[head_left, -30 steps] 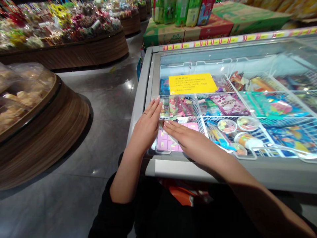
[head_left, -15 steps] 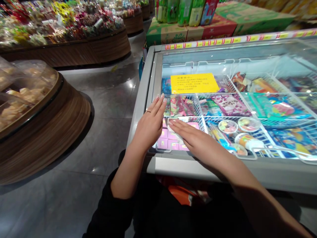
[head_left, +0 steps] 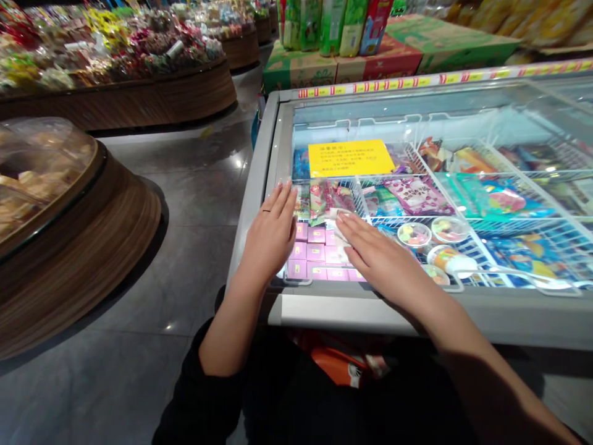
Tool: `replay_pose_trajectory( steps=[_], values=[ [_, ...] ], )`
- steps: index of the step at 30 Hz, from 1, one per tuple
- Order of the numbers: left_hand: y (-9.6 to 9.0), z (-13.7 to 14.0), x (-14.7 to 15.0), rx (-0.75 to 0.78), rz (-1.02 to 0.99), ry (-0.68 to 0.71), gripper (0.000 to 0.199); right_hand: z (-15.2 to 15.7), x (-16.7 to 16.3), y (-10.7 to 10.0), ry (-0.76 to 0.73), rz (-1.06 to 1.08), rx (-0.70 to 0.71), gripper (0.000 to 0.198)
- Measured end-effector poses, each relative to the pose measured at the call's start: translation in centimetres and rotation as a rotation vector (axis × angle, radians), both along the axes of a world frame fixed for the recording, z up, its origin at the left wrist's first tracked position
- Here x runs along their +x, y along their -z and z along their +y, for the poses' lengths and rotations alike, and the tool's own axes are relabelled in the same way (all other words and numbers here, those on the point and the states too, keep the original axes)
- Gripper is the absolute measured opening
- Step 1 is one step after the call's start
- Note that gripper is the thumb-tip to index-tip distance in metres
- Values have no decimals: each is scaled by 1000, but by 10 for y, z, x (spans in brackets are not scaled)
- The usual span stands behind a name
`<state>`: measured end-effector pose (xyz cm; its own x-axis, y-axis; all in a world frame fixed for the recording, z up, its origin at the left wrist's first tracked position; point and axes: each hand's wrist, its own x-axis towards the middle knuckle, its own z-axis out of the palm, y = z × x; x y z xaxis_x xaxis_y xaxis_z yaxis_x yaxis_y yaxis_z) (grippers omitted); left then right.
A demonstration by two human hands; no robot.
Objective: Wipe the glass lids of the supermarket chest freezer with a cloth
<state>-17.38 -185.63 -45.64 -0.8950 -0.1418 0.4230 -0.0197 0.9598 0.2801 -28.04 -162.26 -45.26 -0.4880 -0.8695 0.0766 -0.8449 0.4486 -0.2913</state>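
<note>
My left hand [head_left: 270,236] lies flat with fingers stretched out on the left edge of the chest freezer's glass lid [head_left: 393,191]. A dark ring circles one of its fingers. To its right, my right hand [head_left: 377,250] presses a folded white cloth [head_left: 341,238] flat against the glass, its fingers mostly covering it. Under the lid, just below the cloth, sit several pink boxes [head_left: 315,252]. A yellow notice [head_left: 351,157] with printed text is beyond my hands. Tubs of ice cream [head_left: 414,235] and a purple bag [head_left: 419,194] show through the glass on the right.
The freezer's grey front rim [head_left: 333,309] runs close to my body. Green bottles [head_left: 332,28] stand on cartons [head_left: 377,63] behind the freezer. Display stands with wrapped sweets [head_left: 139,43] and clear-lidded bins [head_left: 41,161] are at the left, across a grey tiled floor [head_left: 199,198]. An orange package [head_left: 340,364] is below.
My right hand has slid to the right across the glass with the white cloth, exposing more pink boxes. My left hand stays at the lid's left edge. The view has shifted slightly.
</note>
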Motion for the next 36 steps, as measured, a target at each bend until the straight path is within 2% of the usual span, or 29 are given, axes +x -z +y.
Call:
replay_pose_trajectory(
  steps=[3, 7, 10, 13, 17, 20, 24, 28, 31, 34, 36],
  values=[
    [2, -6, 0, 40, 2, -49, 57, -7, -6, 2, 74, 23, 21, 63],
    [4, -9, -2, 52, 7, -51, 57, -6, 1, -2, 23, -4, 48, 63],
    [3, -2, -4, 10, 9, 15, 57, 10, 7, -6, -42, -47, 54, 60],
    [1, 7, -7, -30, -4, 85, 59, 19, 4, -6, 3, -41, 41, 59],
    [-2, 12, -8, -36, -6, 136, 64, 4, 2, -2, 98, -3, 16, 63],
    [-4, 12, -6, -21, 0, 210, 67, -3, 11, -2, 90, -12, 4, 63],
    [-6, 14, -5, -7, -6, 279, 71, 21, 19, -3, 25, -54, 11, 60],
    [-6, 17, -6, -10, -16, 306, 70, 44, -1, -1, 158, -8, 25, 63],
    [-5, 18, -7, -15, -28, 320, 68, 34, -16, 0, 221, 19, 7, 65],
    [-6, 19, -8, -18, -36, 327, 67, 18, -11, 0, 151, -9, -5, 64],
    [-5, 19, -7, -22, -37, 327, 66, 18, 0, 0, 95, -41, -7, 63]
  ],
)
